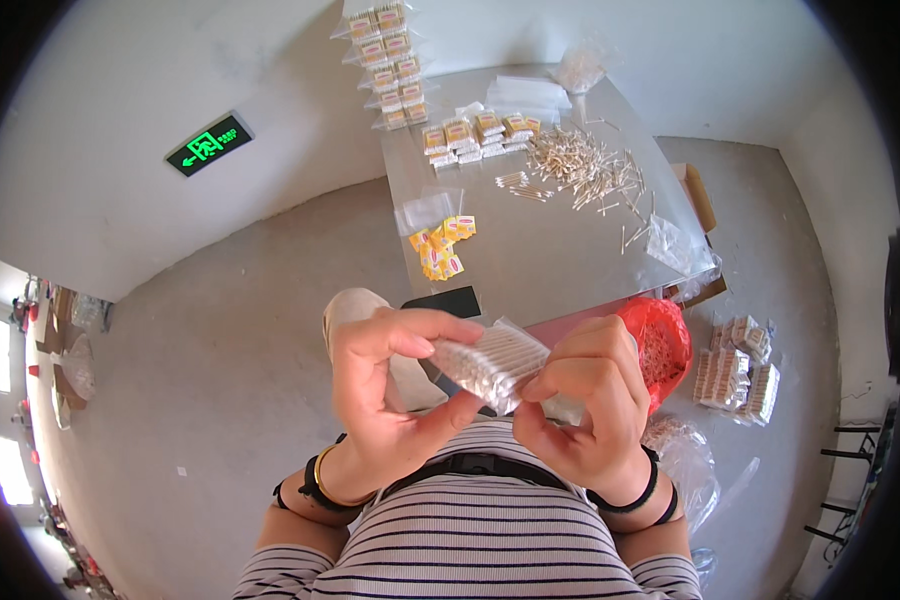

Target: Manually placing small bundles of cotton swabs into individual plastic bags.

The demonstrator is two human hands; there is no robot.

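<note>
A small clear plastic bag of cotton swabs [495, 362] is held up in front of my waist, its swabs packed in a tight block. Around the bag's left end my left hand [378, 375] is closed, fingers on top and thumb at the lower edge. My right hand [592, 395] pinches the lower right end of the bag, its fingers curled. What exactly lies between the right fingertips is partly hidden. Beyond the hands, a small pile of yellow cards [440, 250] lies near the table's left edge, beside some flat clear bags [428, 212].
On the metal table [530, 270] are a heap of loose cotton swabs [585, 165] and rows of filled swab packs [460, 135]. More packs form a tall stack [388, 75] at the far left corner. A red bag [660, 340] and bundled packs [735, 375] sit at the right.
</note>
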